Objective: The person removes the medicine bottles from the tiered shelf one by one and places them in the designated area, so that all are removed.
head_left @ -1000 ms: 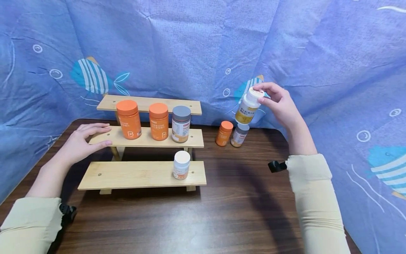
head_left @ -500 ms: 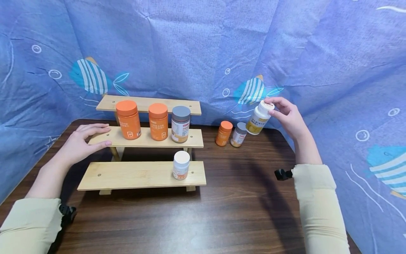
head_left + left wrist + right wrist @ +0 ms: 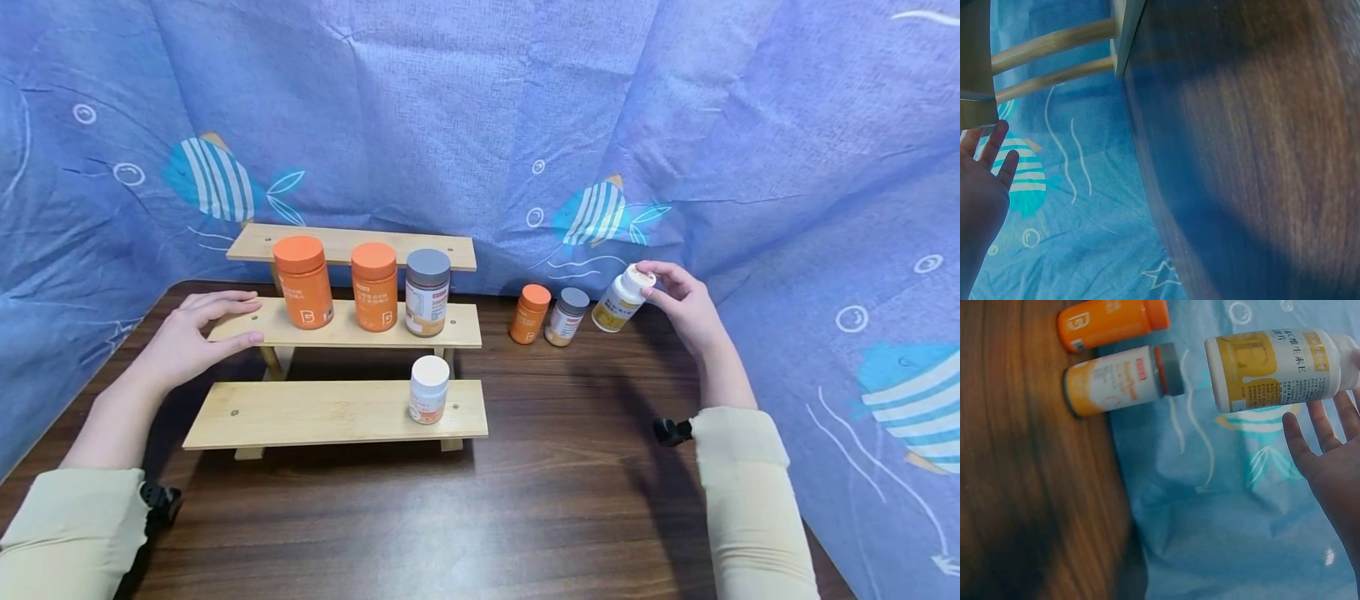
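My right hand (image 3: 683, 305) pinches a white pill bottle (image 3: 617, 304) with a yellow label by its cap. The bottle leans, its base low near the table's back edge; the right wrist view shows the bottle (image 3: 1272, 370) off the table. Left of it stand a small grey-capped bottle (image 3: 566, 318) and a small orange bottle (image 3: 529, 315). My left hand (image 3: 183, 337) rests at the left end of the wooden stepped rack's middle board (image 3: 345, 333), fingers extended. In the left wrist view, the left hand's fingers (image 3: 1004, 134) touch the board's end.
On the middle board stand two large orange bottles (image 3: 303, 283) (image 3: 375, 287) and a grey-capped bottle (image 3: 427, 293). A small white bottle (image 3: 429, 390) stands at the right of the lowest board (image 3: 315, 412). Behind hangs a blue fish-print cloth (image 3: 450, 125). Dark wooden table (image 3: 525, 500) lies below.
My right hand has lowered the white pill bottle and carried it rightward, from over the small grey-capped bottle to its right side. The left hand has stayed at the rack.
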The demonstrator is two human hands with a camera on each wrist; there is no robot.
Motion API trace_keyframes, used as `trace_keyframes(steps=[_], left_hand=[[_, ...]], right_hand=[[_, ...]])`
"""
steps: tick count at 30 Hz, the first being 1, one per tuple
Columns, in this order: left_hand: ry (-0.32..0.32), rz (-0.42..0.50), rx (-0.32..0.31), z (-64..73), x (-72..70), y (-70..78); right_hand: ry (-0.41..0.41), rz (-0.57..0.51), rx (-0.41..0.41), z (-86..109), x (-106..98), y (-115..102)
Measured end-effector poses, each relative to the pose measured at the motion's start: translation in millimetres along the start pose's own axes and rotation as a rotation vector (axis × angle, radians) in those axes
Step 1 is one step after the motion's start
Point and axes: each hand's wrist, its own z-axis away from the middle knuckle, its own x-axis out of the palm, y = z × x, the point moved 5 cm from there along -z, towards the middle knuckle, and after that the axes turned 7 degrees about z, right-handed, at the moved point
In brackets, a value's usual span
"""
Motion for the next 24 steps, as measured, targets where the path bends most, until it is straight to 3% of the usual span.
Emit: trace_keyframes(steps=[16, 24], left_hand=[[-0.003, 0.006, 0.006, 1.0, 0.7, 2.9], [-0.001, 0.003, 0.008, 1.1, 0.7, 0.6]], right_hand=[[0.164, 0.051, 0.045, 10.6, -7.6, 62.9], [0.198, 0.119, 0.105, 12.5, 0.0, 76.2]])
